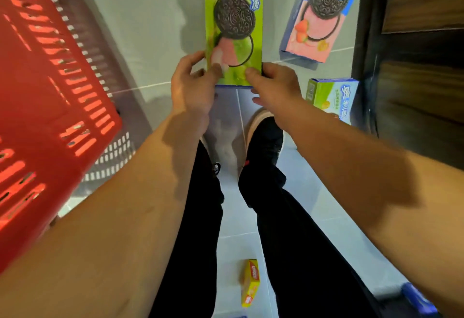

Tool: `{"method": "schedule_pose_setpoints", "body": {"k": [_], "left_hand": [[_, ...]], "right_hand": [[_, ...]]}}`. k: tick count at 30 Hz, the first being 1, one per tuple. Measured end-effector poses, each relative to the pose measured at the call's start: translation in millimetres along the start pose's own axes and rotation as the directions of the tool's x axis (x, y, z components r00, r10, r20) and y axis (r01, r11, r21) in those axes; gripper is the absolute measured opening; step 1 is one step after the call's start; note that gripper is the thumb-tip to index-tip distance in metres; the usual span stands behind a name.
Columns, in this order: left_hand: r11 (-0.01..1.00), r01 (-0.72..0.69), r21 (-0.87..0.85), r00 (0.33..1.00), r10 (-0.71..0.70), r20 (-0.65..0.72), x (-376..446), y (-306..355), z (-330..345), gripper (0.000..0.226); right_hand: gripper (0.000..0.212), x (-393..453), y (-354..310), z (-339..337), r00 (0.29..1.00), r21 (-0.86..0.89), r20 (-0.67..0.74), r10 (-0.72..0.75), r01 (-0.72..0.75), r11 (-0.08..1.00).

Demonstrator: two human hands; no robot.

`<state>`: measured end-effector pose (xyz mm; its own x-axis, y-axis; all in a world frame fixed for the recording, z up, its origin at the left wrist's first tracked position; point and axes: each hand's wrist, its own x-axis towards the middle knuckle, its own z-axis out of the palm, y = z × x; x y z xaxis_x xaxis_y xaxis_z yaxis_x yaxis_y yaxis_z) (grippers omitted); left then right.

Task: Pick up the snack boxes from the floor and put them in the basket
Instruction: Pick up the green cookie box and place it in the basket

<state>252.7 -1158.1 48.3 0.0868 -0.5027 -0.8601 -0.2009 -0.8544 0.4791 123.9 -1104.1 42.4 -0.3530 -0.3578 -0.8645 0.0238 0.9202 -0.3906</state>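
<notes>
Both hands share one grip on the near short end of the long green cardboard cookie box [234, 23]: the left hand [192, 86] pinches its near left corner, thumb on the printed face and fingers curled behind, and the right hand [273, 86] pinches the near right corner the same way. The box runs straight away from the grip, its long axis pointing forward from the person, and its far end leaves the top of the view. It looks lifted off the pale tiled floor [140, 16], though how high cannot be told.

The red slotted plastic basket [45, 71] lies to the left of the green box, well apart from it, on the left hand's side. So the coming move, as I judge it, is a sideways swing to the left, and the box's far end will sweep the widest arc; the left hand is nearer the basket and would lead.

Right of the green box, a pink and blue cookie box [319, 16] lies on the floor, and nearer the person a smaller green and blue box [331, 96] stands just beside the right hand. Behind the green box, between the person's legs, a small yellow box [249, 283] waits.
</notes>
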Motion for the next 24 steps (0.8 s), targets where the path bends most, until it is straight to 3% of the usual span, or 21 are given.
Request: {"method": "schedule_pose_setpoints", "body": {"k": [5, 9, 11, 14, 16, 20, 24], "left_hand": [[0.997, 0.056, -0.051, 0.994, -0.051, 0.094, -74.7, 46.3, -10.4, 0.024], [0.994, 0.067, -0.086, 0.984, -0.052, 0.170, -146.6, 89.4, -30.7, 0.017], [0.993, 0.080, -0.091, 0.978, -0.061, 0.198, -179.7, 105.5, -43.1, 0.018], [0.998, 0.048, -0.037, 0.967, -0.037, 0.254, -242.4, 132.3, -64.9, 0.024], [0.998, -0.040, 0.054, 0.969, 0.025, 0.248, -289.3, 154.6, -81.4, 0.025], [0.900, -0.287, 0.330, 0.948, 0.217, 0.231, -364.1, 208.4, -123.0, 0.059], [0.739, -0.505, 0.446, 0.863, 0.447, 0.237, -427.2, 258.4, -166.9, 0.052]], "right_hand": [[0.024, -73.4, -28.0, -35.7, 0.999, 0.097, -0.026, -0.036, 0.039, 0.995], [0.055, -146.7, -67.0, -63.2, 0.999, 0.172, 0.035, 0.016, -0.022, 0.985], [0.046, -183.3, -91.2, -76.6, 0.992, 0.228, 0.121, 0.035, -0.062, 0.972], [0.019, -249.1, -125.7, -101.9, 0.990, 0.260, 0.139, -0.029, -0.008, 0.965], [0.014, -295.8, -148.2, -118.9, 0.989, 0.220, 0.119, -0.083, 0.055, 0.974], [0.009, -382.5, -184.9, -153.4, 0.966, 0.043, -0.035, -0.256, 0.257, 0.965], [0.030, -459.8, -209.6, -179.4, 0.910, -0.151, -0.112, -0.399, 0.381, 0.912]]}}
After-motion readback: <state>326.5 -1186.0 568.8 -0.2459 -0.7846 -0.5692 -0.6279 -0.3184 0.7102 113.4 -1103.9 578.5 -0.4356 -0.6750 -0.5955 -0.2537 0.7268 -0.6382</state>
